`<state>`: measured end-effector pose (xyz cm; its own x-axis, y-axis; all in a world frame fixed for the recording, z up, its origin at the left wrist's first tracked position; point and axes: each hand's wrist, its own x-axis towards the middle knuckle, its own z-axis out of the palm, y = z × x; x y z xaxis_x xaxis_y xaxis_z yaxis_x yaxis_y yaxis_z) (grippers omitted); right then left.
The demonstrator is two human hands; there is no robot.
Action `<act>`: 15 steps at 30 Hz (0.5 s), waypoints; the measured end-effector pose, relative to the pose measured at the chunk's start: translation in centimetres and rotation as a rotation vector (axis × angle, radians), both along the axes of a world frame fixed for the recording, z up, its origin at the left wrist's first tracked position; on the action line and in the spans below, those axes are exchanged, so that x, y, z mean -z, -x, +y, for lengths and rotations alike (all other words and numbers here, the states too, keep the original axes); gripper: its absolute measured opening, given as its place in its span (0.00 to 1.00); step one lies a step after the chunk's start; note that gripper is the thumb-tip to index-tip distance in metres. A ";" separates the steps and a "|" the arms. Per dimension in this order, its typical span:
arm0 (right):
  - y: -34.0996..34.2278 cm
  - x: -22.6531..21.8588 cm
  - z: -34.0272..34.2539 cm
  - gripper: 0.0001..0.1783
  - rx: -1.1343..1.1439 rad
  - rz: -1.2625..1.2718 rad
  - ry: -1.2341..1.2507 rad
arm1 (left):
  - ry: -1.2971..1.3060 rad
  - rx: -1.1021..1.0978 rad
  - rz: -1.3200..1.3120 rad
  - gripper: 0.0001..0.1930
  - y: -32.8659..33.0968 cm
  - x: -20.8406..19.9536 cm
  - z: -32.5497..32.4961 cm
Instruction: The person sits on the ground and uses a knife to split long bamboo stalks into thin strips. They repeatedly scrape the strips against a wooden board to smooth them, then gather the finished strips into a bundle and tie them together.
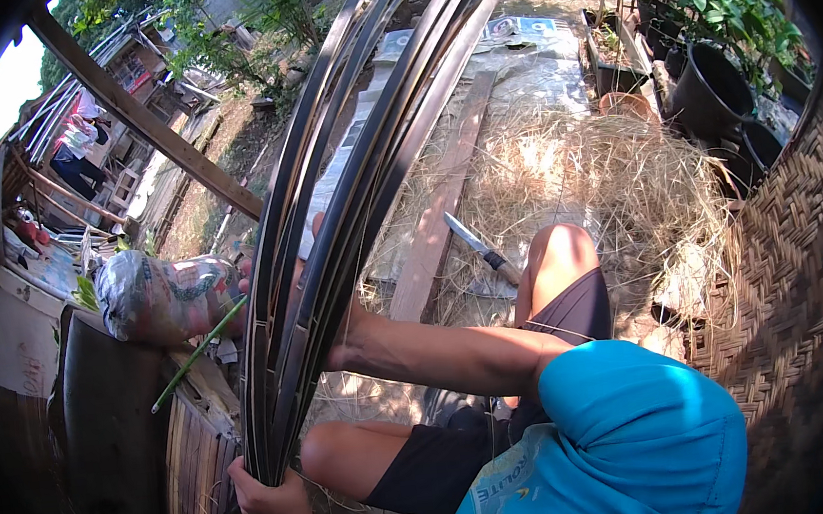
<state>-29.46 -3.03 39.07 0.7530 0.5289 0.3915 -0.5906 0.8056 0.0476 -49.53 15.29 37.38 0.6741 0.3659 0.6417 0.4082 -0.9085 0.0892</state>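
Blue-sleeved shoulder [631, 414] up close; left hand [266, 495] clamps its fingers [240, 482] round the base of a long bundle of dark, flat bamboo strips [346, 184]. Right hand [312, 295] sits behind the strips higher up, grip hidden. Steel knife [479, 248] lies beyond on straw [610, 181].

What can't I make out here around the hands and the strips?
Head view only:
- Right hand: mostly hidden behind the strips; its grip cannot be told.
- Strips' far ends: cut off by the top edge.
- Strips' lower ends: hidden inside the left hand and in shadow.
- Knife: handle end hidden by the knee.
- Basket: fades into the dark fisheye rim.
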 end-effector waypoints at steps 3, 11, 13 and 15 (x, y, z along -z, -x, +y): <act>-1.0 -0.3 0.0 0.49 0.011 -0.129 -0.073 | -0.036 0.010 -0.032 0.23 0.8 -1.5 -0.9; 5.7 2.8 -1.2 0.68 0.362 -0.350 0.257 | 0.066 0.031 -0.001 0.22 2.4 -1.3 -5.7; 5.3 1.8 -1.5 0.53 0.375 -0.364 0.259 | 0.037 0.062 -0.055 0.22 2.5 -0.3 -7.2; 4.4 3.4 -2.5 0.43 0.290 -0.190 0.322 | 0.080 0.070 0.016 0.22 2.8 -0.2 -8.8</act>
<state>-33.88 -5.53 35.66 0.8185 0.4245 0.3873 -0.3130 0.8946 -0.3190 -52.29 6.50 37.54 0.7097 0.3670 0.6013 0.3456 -0.9252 0.1567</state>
